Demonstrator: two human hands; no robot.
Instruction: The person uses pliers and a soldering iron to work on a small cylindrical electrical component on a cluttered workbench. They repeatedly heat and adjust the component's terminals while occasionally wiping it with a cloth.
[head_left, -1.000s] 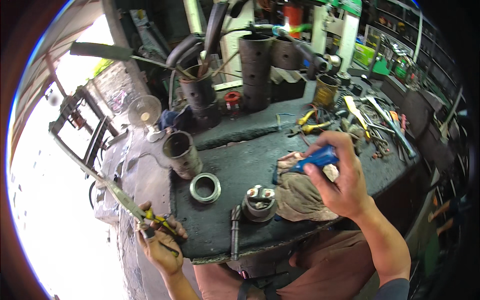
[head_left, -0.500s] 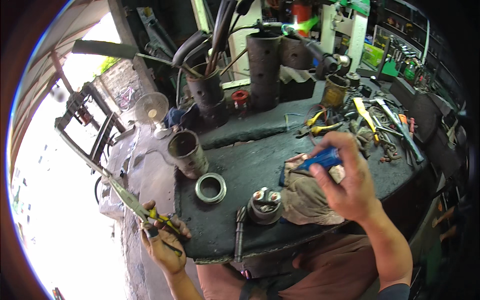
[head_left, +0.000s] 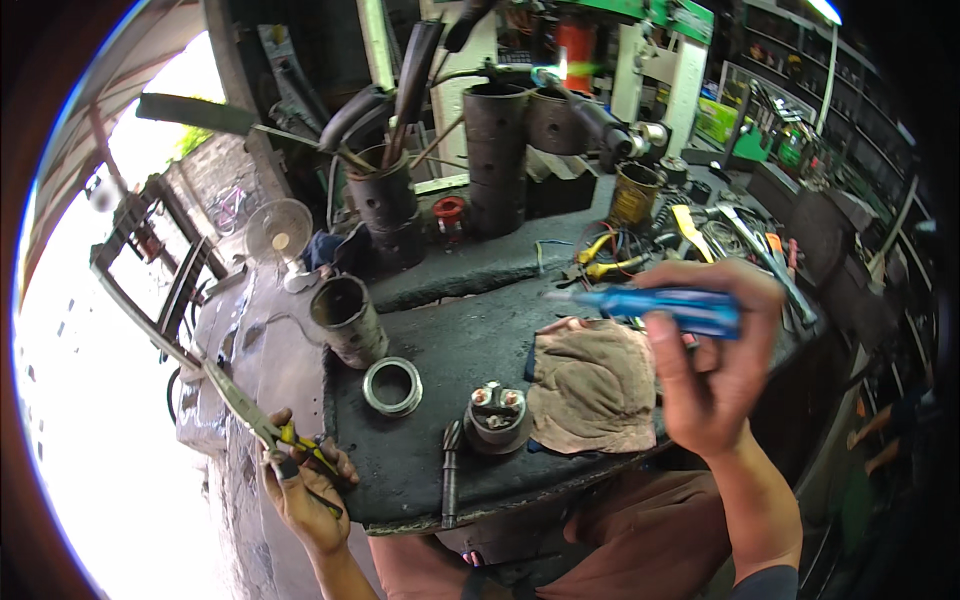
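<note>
My left hand (head_left: 305,505) is closed around yellow-and-black long-nose pliers (head_left: 242,402) at the bench's lower left. My right hand (head_left: 725,380) grips a blue-handled screwdriver (head_left: 680,312) above the bench, its shank blurred and pointing left. Beneath it lies a grimy tan cloth (head_left: 590,390). Left of the cloth stands a round metal part (head_left: 497,430) with two copper-colored terminals, beside a fluted steel shaft (head_left: 450,485). A steel ring (head_left: 393,408) lies farther left, near a hollow metal cylinder (head_left: 355,340).
The dark bench (head_left: 470,340) holds tall tool-filled cylinders (head_left: 385,220), a red small part (head_left: 449,215), a rusty can (head_left: 633,195) and a pile of tools (head_left: 720,235) at the back right. A small fan (head_left: 276,230) stands back left. Someone's limbs (head_left: 880,440) show at far right.
My right hand has moved rightward off the cloth and turned the screwdriver nearly level, uncovering more of the cloth. My left hand still holds the pliers. The view has shifted slightly.
</note>
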